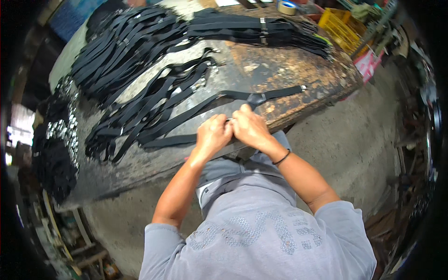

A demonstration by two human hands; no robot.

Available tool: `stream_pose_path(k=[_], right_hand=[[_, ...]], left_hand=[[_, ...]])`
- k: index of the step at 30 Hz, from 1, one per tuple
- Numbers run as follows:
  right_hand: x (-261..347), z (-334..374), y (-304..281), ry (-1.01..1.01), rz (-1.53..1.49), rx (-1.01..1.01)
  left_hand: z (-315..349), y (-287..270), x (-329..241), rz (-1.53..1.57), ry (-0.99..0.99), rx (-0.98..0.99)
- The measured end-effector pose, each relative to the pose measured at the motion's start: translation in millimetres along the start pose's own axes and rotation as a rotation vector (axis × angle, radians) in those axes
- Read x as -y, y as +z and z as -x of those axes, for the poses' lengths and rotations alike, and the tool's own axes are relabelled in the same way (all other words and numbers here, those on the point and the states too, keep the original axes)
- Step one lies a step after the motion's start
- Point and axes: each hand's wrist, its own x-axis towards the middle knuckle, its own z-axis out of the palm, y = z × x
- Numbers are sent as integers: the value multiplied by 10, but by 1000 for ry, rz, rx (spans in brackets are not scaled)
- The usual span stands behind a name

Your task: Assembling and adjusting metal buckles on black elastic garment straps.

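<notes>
A pair of black elastic suspenders [280, 93] lies across the near part of the table, with a dark joining patch [255, 99] and a metal clip [303, 87] at its right end. At the near edge my left hand [213, 134] is closed on one strap of it, which trails off to the left. My right hand [249, 127] pinches the same strap close beside it, knuckles almost touching. A small bit of metal [229, 120] shows between the hands; the fingers hide the rest of it.
On the worn wooden table [322, 77], loose suspenders [154, 102] spread left of my hands. Behind them lie a large heap of black straps [126, 51] and a bundle [228, 30]. Shiny clips [63, 130] hang at the left edge. A tape roll [286, 7] and yellow crate [338, 30] stand far right.
</notes>
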Motion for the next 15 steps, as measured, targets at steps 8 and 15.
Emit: stream_pose_path(k=[8,15], right_hand=[[-164,-60,-209,-62,-345,-127],[-696,-370,-445,-144,96,-569]], left_hand=[[-96,-70,100,104,-13,138],[-103,-41,93,177,-45,97]])
